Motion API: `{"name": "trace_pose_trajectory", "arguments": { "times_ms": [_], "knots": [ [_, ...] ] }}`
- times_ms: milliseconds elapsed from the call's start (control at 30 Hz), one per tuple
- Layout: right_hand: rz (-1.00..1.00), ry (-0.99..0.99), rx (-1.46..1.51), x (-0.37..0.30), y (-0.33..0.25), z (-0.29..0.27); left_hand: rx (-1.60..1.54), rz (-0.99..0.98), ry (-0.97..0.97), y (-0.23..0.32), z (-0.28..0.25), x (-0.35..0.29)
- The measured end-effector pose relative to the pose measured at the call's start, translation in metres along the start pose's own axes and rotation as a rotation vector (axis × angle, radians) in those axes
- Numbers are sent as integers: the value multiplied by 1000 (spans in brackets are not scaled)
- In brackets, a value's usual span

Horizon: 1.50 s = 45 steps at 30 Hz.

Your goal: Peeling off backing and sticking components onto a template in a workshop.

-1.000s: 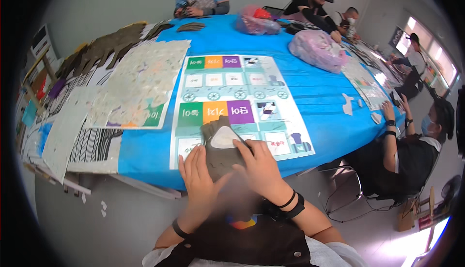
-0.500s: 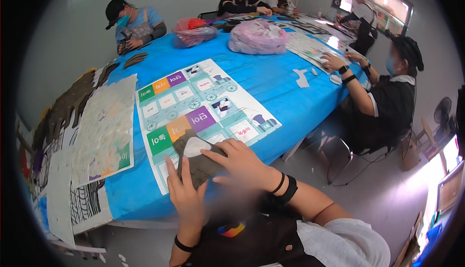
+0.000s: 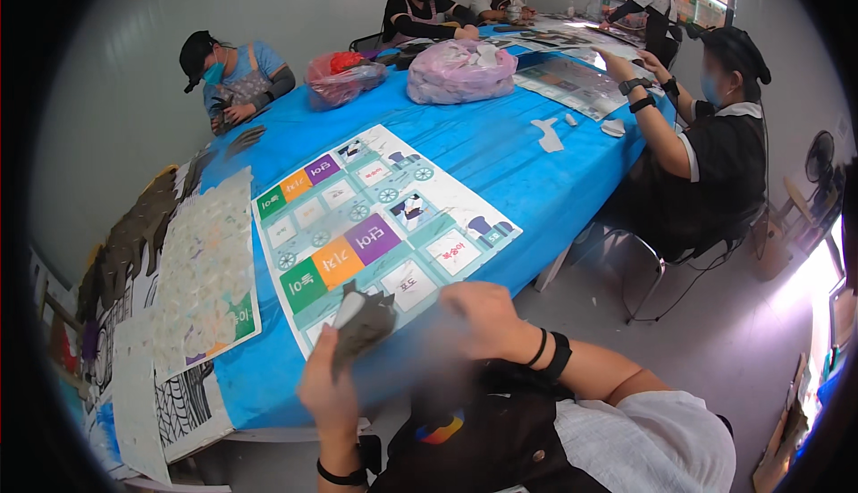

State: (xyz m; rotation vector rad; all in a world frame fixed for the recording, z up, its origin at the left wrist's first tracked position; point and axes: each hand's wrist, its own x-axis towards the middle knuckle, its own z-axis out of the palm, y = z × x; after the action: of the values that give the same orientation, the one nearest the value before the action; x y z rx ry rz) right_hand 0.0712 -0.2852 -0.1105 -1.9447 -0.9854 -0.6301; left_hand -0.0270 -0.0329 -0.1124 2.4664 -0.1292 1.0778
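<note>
My left hand is closed on a ragged, dark grey-brown flat piece, tilted up above the near edge of a printed poster. A white patch shows on the piece's upper side near my fingertips. To the right and apart from it, my right hand is curled, its fingers bent inward and partly smeared. Whatever may be between those fingers is hidden. The poster lies flat, with green, orange and purple blocks and train drawings.
A pale, patchy sheet and grey-brown strips lie left on the blue-covered table. Pink bag and red bag stand behind the poster. White scraps lie right. Several people work around the table; one sits right.
My right hand has come off the grey-brown piece and moved right. The piece has tilted up in my left hand. The person at right has lifted their hands, and their sheet has shifted.
</note>
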Motion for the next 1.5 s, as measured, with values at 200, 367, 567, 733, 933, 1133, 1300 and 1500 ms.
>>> {"name": "trace_pose_trajectory", "arguments": {
  "times_ms": [200,367,567,733,933,1133,1300,1500],
  "knots": [
    [946,-488,791,-14,25,11,-307,-316,53,-14,-39,32],
    [1277,-463,1355,9,28,41,-203,-166,-60,-6,-56,65],
    [985,-224,958,3,12,29,-92,-205,-199,-28,-68,96],
    [808,122,794,-27,0,-12,254,163,64,-48,-62,146],
    [854,303,911,-73,19,-26,683,327,28,-96,23,193],
    [983,144,1103,-60,3,-42,684,281,-610,-98,68,161],
    [1055,146,1291,-48,-2,-45,458,179,-659,-59,17,150],
    [1101,188,1499,-58,17,-49,308,115,-681,-68,-13,129]
  ]
}}
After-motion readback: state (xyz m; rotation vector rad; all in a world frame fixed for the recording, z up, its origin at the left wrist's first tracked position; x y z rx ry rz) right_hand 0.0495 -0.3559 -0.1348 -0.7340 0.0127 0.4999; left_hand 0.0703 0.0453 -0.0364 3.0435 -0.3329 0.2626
